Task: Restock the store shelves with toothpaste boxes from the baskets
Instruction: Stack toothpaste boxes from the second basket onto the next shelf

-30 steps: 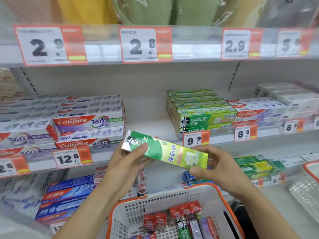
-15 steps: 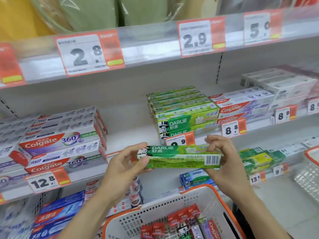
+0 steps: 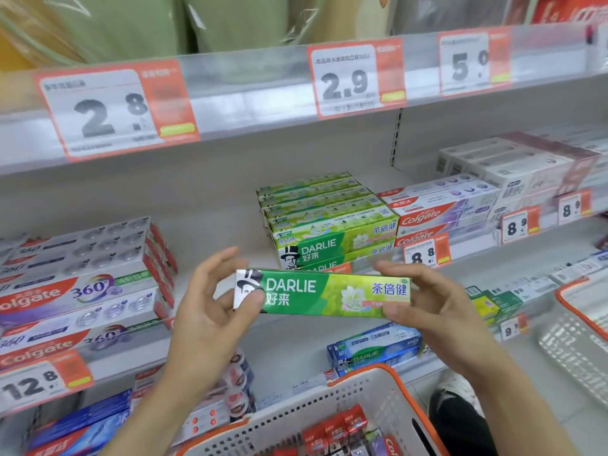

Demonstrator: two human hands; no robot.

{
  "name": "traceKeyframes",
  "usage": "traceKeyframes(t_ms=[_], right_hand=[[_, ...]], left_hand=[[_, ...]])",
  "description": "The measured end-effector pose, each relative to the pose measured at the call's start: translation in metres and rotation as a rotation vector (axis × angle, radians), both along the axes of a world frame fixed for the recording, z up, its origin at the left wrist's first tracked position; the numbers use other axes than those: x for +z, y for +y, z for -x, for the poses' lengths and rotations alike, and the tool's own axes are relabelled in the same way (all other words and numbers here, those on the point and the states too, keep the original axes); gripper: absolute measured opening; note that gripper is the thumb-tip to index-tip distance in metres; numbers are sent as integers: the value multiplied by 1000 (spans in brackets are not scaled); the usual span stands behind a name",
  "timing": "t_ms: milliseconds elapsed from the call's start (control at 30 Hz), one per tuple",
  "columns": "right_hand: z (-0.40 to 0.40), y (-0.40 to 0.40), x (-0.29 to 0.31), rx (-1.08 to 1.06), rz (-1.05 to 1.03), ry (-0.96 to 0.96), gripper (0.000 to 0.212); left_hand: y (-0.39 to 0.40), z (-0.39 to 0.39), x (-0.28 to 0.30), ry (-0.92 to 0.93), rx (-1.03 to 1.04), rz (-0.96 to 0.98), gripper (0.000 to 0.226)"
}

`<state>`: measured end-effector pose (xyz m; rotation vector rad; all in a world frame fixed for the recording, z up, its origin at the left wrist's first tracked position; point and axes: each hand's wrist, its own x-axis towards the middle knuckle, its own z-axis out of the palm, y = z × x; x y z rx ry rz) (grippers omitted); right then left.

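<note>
Green Darlie box (image 3: 324, 293) held level before the shelf

Left hand (image 3: 210, 311) pinches its left end, right hand (image 3: 431, 307) its right, above the white basket (image 3: 329, 409).

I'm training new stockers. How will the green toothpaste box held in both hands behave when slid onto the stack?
The green toothpaste box looks stiff: it stays straight though the left hand and right hand hold only its ends. Its flat sides shouldn't roll, so it probably sits steady on the matching stack. The glossy surface may be slightly slippery.
</note>
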<state>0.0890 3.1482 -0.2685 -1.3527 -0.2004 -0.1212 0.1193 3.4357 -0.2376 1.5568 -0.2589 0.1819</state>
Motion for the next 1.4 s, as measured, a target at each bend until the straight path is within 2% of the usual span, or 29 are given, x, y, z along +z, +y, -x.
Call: traceKeyframes(t_ms=[67,167,267,333,400,533,600,733,933,1033,1167,1300,1367,1400], right_hand=[[-13,-5,24,-65,74,-95,44],[-47,-13,67,-108,282,-209,44],[-96,-12,100,-196,545,-293,41],[-135,-11,108,-243,696,-267,45],[-169,-13,105,-251,825,-248,44],[-198,-14,87,-305,1037,-137,37],[-199,-14,82,-324,1075,-100,37],[-193,-12,78,-354,1133,-107,39],[-188,-13,81,-419,1151,-84,39],[-190,-14,80,-446,1158,-102,40],[-187,-14,81,-440,1168,-93,40],[-177,-13,84,-429,1184,-108,43],[-161,-5,89,-522,1147,-161,43],[-148,2,88,-594,1103,-248,39]], left_hand=[[-4,-14,11,12,20,45,56],[-13,-42,27,-31,81,38,41],[-22,-79,30,-91,184,10,45],[-29,-108,26,-132,305,-116,50],[-36,-133,21,-99,383,-245,52],[-48,-152,6,38,270,-382,58],[-53,-147,1,46,185,-404,64],[-54,-145,-1,81,136,-416,62],[-60,-141,5,161,37,-410,71],[-60,-143,3,172,55,-403,63],[-64,-140,4,103,143,-494,49],[-61,-131,11,13,136,-464,38],[-55,-116,14,-106,208,-417,36],[-51,-103,15,-166,272,-387,38]])
